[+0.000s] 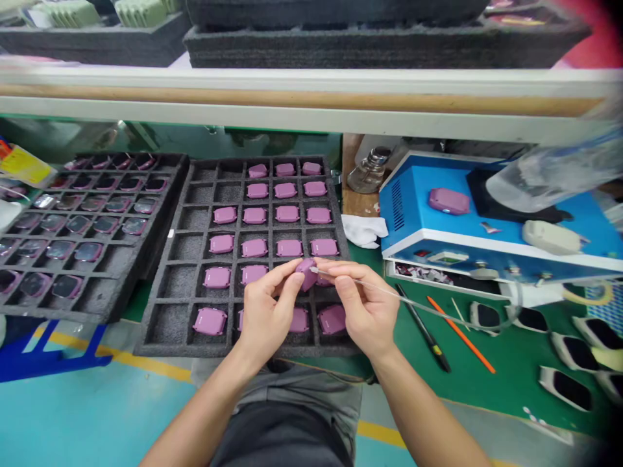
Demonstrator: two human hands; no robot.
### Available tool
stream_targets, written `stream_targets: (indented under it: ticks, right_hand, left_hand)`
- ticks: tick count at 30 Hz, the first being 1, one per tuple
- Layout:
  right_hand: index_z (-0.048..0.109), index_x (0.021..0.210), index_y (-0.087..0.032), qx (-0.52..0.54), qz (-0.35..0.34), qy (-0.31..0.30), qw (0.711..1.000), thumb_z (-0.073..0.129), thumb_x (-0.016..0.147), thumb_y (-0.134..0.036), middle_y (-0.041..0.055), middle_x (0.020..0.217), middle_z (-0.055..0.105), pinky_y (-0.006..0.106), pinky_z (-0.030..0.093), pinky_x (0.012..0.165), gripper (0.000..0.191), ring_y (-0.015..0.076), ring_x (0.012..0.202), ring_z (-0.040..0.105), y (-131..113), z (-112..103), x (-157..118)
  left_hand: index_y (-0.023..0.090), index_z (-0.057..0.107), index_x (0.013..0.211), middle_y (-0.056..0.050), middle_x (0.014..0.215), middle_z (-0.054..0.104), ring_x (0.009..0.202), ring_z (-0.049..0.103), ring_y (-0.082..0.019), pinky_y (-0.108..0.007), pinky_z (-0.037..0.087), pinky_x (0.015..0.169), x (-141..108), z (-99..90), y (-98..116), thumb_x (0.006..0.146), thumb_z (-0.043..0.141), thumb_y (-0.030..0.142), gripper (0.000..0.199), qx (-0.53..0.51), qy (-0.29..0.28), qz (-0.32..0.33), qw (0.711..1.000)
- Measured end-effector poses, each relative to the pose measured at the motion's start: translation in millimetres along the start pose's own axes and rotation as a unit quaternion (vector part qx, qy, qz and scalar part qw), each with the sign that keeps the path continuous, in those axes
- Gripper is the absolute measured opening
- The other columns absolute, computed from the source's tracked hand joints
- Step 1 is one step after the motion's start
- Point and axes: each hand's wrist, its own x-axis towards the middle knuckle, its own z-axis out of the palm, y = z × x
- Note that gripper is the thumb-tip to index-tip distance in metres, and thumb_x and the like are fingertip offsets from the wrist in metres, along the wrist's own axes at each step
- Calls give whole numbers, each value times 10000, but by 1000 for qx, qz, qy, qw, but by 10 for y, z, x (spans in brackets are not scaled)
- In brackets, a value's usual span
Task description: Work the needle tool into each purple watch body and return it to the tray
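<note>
Pink casing [307, 275] — long axis nearly upright — gripped by left fingers [282, 275], right fingers [343, 275] pinching thin tube [384, 292]

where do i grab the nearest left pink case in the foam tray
Pinch the pink case by its left and right edges, coming from straight above. It appears to lie flat in its cell of the foam tray, walled on every side, so a sideways approach looks blocked.

I sat in a factory assembly workshop, a green-matted bench [511, 383] before me, black foam trays [170, 324] in rows holding pink device casings [289, 248], a blue bench machine [403, 207] alongside, a yellow-striped floor [141, 366] below.
</note>
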Motion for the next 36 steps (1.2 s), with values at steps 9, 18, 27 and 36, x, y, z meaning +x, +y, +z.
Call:
stream_targets:
  ticks: [9,18,27,36]
  right_hand:
    - [768,1043,-248,8,-3,0,1000,629,1010,-234,65,1078,801,425,635,975,143,246,1105,768,-1,-1,0]
    - [764,1043,-250,8,0,-4,1000,622,1014,-236,66,1079,796,428,625,989,145,245,1113,763,-9,0,6]
    - [760,1028,-260,28,5,-4,1000,626,1014,-267,65,1086,792,435,620,999,135,237,1101,761,-1,18,26]
    - [750,1003,-251,51,1,-11,999,625,1011,-320,69,1055,804,389,636,958,143,226,1102,766,-6,48,152]
  left_hand:
    - [143,792,1192,-67,1138,824,994,795,-192,-233,622,889,1,-12,-9,966,678,296,295,15,3,13,1000]
    - [138,790,1200,-75,1147,821,978,800,-204,-252,630,877,-11,-14,-3,958,684,300,310,24,1,15,1000]
    - [141,795,1195,-79,1177,810,1041,794,-219,-262,634,918,25,-18,20,946,686,303,316,27,1,23,999]
    - [165,816,1145,-82,1092,830,973,812,-269,-377,651,939,94,-22,6,894,724,411,364,70,33,28,997]
